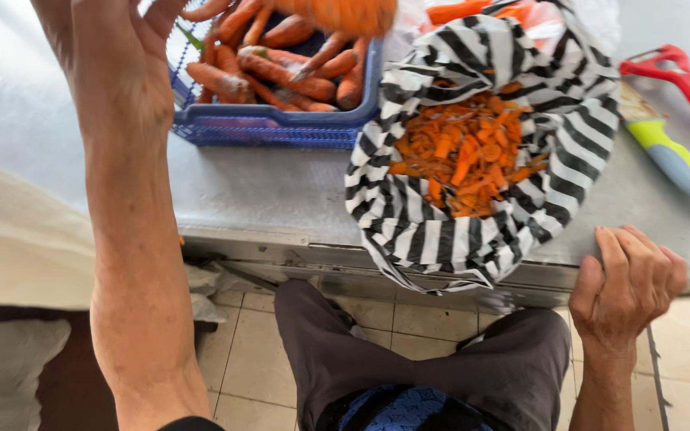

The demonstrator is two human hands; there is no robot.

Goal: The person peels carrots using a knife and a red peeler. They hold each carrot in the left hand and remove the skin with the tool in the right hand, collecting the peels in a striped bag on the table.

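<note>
- Carrots [281, 68] fill the blue basket [273, 124]; left hand [121, 72] reaches there, fingers spread, holding nothing
- Right hand [628, 279] lies loose on the table edge [281, 231]; best brace there

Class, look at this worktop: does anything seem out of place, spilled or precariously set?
Yes: the striped bag of carrot peelings sags over the table edge, so it could slip off. Nothing has spilled.

Striped black/white bag [473, 231] on metal table [265, 191], full of orange peelings [465, 156]. Red peeler [680, 80] & green-handled knife [668, 148] at the table's right edge, w/ blade end near bag. I see tiled floor [417, 323] below.
</note>
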